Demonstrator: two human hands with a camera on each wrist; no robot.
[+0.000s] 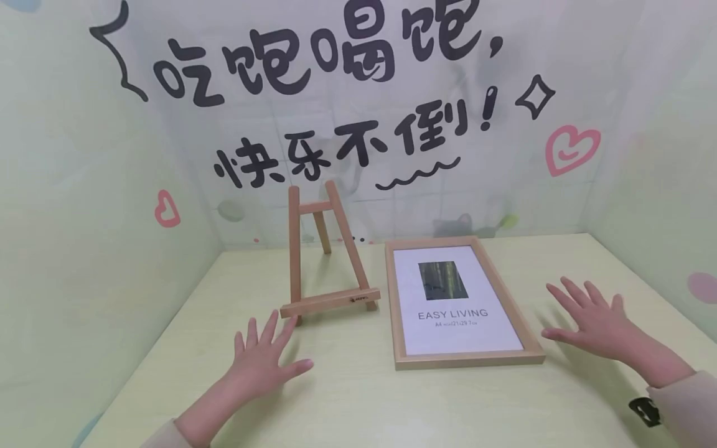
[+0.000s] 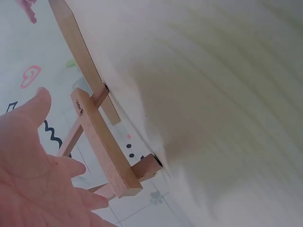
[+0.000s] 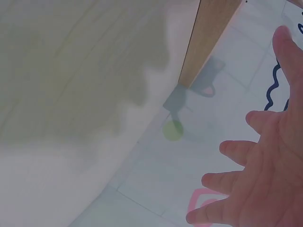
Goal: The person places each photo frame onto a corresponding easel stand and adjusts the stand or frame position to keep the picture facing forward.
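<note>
A small wooden easel point(image 1: 330, 302) stands upright at the middle left of the table in the head view. To its right, a wooden picture frame point(image 1: 469, 360) lies flat, its white insert printed "EASY LIVING" round a dark green picture. My left hand point(image 1: 260, 364) hovers in front of the easel with fingers spread, holding nothing. The left wrist view shows the easel's ledge point(image 2: 105, 142) beyond that hand's fingers. My right hand point(image 1: 602, 326) is spread to the right of the frame, apart from it. In the right wrist view, the frame's edge point(image 3: 208, 40) shows near the top.
The pale wooden table point(image 1: 347, 404) runs back to a white printed wall point(image 1: 336, 124) with large black lettering. Side walls point(image 1: 112, 261) close it in at left and right. A black marking point(image 1: 645, 411) lies by the right sleeve.
</note>
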